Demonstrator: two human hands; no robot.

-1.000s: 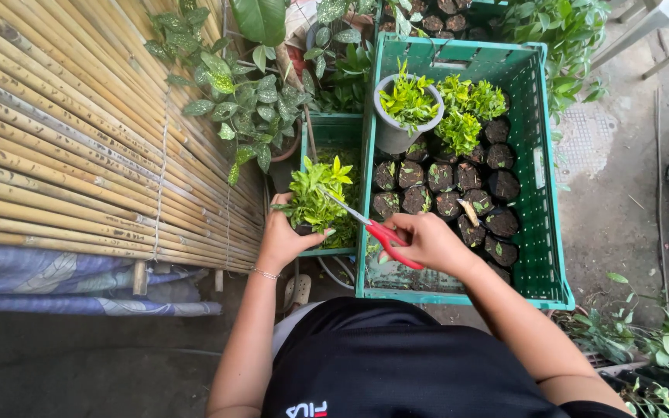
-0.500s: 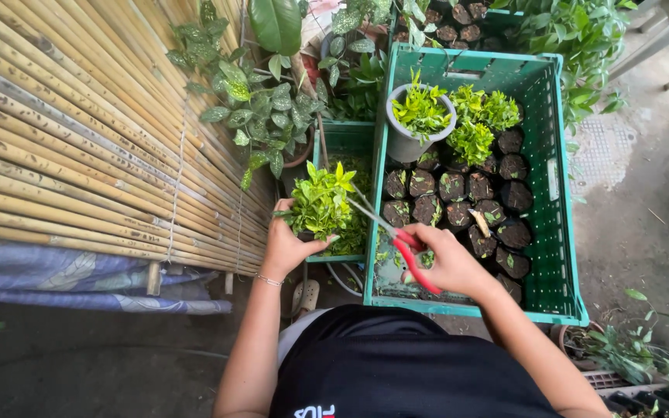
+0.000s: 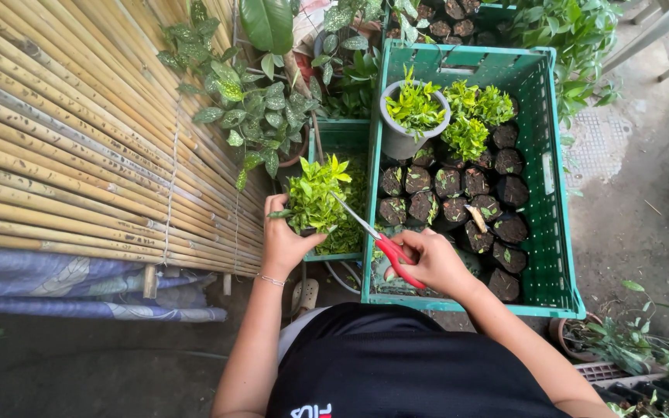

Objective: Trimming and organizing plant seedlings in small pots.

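Trimming, by the look of it: left hand (image 3: 286, 241) cupping a small bushy yellow-green plant (image 3: 315, 193) beside the bamboo screen (image 3: 79, 155); right hand (image 3: 431, 259) fingers closed through red-handled scissors (image 3: 377, 241), blades at the foliage; green crate (image 3: 555, 232) of dark seedling bags rightward, bearing a pale unreadable label

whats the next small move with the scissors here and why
Probably close the red-handled scissors on a shoot. The right hand has their blades reaching into the leafy potted plant, which the left hand steadies from below. Whether a stem sits between the blades is unclear.
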